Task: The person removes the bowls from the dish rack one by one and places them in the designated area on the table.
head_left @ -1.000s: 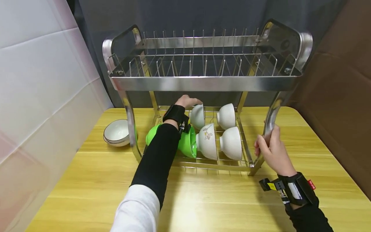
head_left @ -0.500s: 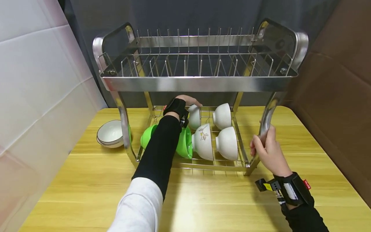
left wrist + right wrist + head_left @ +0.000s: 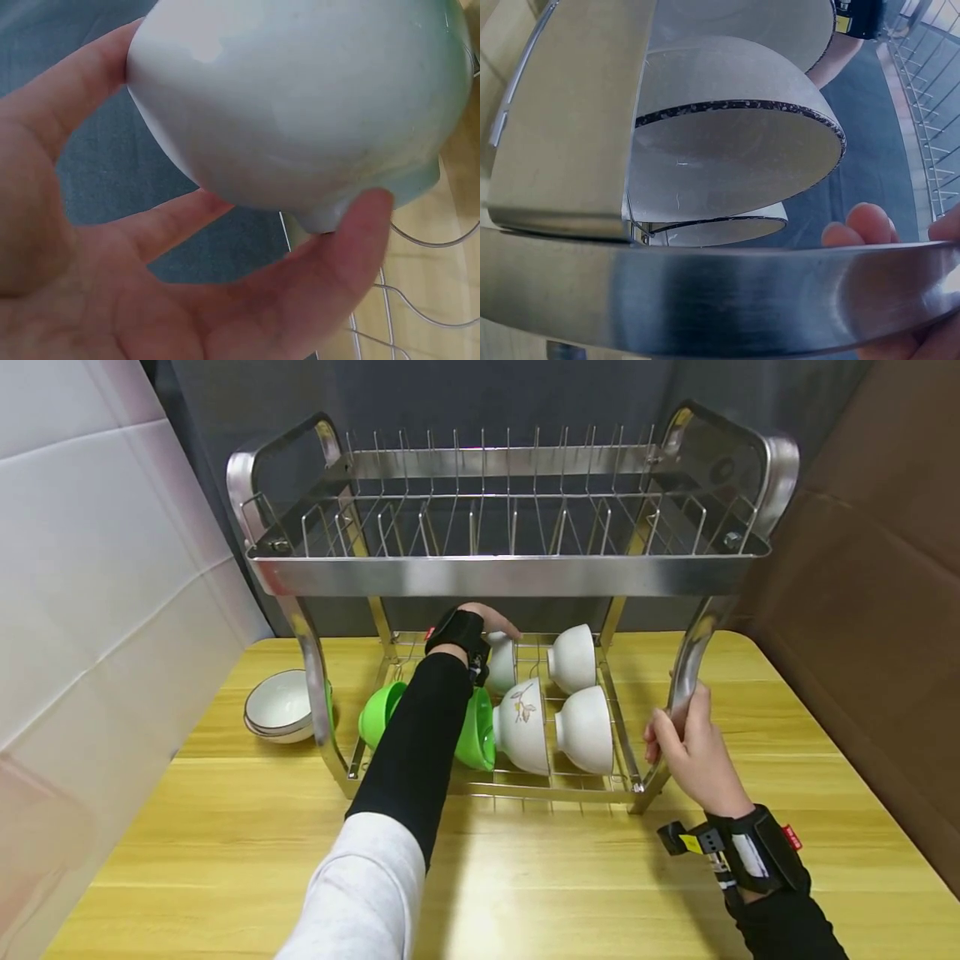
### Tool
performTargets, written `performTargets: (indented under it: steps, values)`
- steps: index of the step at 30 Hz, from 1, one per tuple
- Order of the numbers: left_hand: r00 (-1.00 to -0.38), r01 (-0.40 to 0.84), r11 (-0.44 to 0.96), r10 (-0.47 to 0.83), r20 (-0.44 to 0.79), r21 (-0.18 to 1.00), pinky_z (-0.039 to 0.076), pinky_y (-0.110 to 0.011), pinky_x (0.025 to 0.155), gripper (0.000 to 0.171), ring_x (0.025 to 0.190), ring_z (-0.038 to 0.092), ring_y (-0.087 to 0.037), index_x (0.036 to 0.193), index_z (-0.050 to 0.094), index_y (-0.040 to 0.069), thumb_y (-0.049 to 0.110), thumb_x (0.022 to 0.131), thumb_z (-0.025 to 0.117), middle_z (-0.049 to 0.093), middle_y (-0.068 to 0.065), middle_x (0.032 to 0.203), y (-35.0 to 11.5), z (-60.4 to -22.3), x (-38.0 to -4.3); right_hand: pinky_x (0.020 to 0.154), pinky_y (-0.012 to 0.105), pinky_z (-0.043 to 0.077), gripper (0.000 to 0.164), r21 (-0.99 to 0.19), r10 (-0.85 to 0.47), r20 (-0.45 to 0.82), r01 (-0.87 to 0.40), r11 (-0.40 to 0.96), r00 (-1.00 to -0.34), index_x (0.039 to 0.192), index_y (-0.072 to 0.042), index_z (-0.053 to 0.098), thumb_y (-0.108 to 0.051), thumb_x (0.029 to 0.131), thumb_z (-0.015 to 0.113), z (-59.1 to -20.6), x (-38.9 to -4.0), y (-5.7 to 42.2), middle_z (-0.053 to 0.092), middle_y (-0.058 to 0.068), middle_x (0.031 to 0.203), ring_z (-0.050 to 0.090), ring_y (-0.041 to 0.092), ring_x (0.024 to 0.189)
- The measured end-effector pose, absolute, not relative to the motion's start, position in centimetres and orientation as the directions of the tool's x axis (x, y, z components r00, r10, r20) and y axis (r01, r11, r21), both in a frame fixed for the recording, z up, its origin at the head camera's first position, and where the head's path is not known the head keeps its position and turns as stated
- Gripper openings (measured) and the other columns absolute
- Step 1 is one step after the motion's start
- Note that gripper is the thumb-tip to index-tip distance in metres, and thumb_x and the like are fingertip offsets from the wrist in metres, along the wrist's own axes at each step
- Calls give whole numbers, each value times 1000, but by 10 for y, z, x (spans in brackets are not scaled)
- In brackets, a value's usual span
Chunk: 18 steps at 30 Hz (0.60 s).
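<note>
The person works at a two-tier dish rack [image 3: 510, 578] standing on a wooden table [image 3: 525, 877]. The white bowl [image 3: 501, 670] lies on its side at the back of the lower wire shelf [image 3: 540, 792], its mouth toward the person's right and its foot toward the left. Its axis, foot to mouth, therefore runs across the rack.

The left hand [image 3: 491, 618] is the nearer one. It reaches under the upper tier and grasps this bowl: in the left wrist view, one digit bears on the foot and another meets the rim edge, so the grip appears to span the bowl along its axis. Whether the bowl's weight rests on the wires cannot be told.

The right hand [image 3: 697, 756] is well apart, outside the rack, fingers wrapped around the front right leg [image 3: 686, 675]. A second white bowl [image 3: 573, 660] lies between it and the held bowl. The flowered bowl [image 3: 522, 727] lies in front of the held bowl, with a green bowl [image 3: 476, 735] beside it.
</note>
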<state>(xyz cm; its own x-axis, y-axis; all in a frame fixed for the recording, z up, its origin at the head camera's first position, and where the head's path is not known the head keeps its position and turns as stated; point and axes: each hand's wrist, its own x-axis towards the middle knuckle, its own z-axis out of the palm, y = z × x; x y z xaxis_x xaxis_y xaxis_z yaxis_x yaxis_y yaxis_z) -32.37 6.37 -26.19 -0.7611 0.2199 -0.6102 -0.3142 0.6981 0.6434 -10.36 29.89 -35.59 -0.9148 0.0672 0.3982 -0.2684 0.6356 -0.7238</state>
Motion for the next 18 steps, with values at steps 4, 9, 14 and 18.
performTargets:
  steps: [4,9,14,18]
  values:
    - [-780,-275,759,184,-598,591,54,-36,107,72,129,59,-30,159,46,10,45,100,69,51,-14,159,66,-270,-337,56,21,52,54,-723,65,402,-273,635,-913,156,6,20,2,108,45,-356,-103,298,60,13,84,56,3,59]
    - [-783,-202,805,210,-586,558,48,-38,117,79,143,53,-29,162,42,10,47,98,71,48,-11,163,70,-294,-370,56,22,53,55,-732,65,398,-274,623,-915,156,6,19,2,108,45,-357,-103,296,60,13,84,56,4,59]
    - [-806,-39,878,255,-535,477,53,-35,108,76,129,59,-28,151,54,6,51,93,74,56,-13,153,76,-310,-391,55,23,53,55,-745,65,390,-273,609,-919,157,7,18,1,108,44,-357,-102,295,59,12,83,57,4,58]
    - [-844,-3,890,242,-479,456,54,-36,105,79,127,59,-29,150,55,3,50,91,75,55,-16,152,78,-303,-381,56,21,52,54,-735,66,393,-270,622,-917,156,6,19,1,109,44,-358,-102,295,60,12,84,56,3,59]
